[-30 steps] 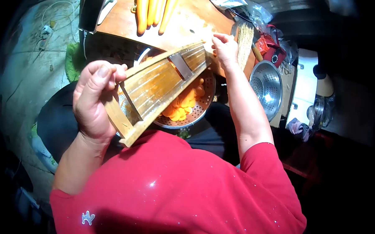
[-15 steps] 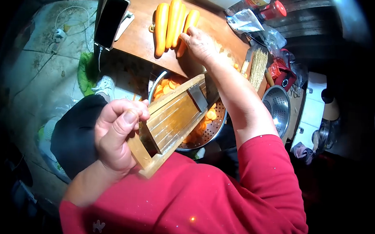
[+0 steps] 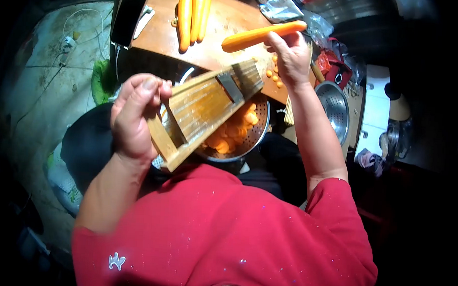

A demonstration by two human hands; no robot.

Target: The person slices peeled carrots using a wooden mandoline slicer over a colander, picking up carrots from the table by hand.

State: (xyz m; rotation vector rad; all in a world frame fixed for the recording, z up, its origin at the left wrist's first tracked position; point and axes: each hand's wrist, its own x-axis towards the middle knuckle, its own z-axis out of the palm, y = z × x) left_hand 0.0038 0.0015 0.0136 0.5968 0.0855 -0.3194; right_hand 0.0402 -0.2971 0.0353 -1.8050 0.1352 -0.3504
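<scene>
My left hand (image 3: 138, 111) is closed around the near end of a wooden mandoline slicer (image 3: 197, 113), which slants up and away over a metal colander (image 3: 260, 121). A metal blade (image 3: 230, 88) crosses the slicer near its far end. Orange carrot slices (image 3: 226, 138) lie in the colander, partly hidden by the slicer. My right hand (image 3: 292, 56) grips a peeled carrot (image 3: 254, 37) and holds it above the table, beyond the slicer's far end. Several more whole carrots (image 3: 196, 16) lie side by side on the wooden table (image 3: 159, 35).
A phone (image 3: 129, 18) stands at the table's left edge. Plastic bags (image 3: 281, 10) and small carrot pieces (image 3: 274, 76) lie at the right of the table. A second metal colander (image 3: 332, 109) is on the right. Green leaves (image 3: 103, 81) lie on the floor at left.
My right hand has lifted one carrot off the table and moved right with it. The slicer has shifted slightly up and left in view, still in my left hand.
</scene>
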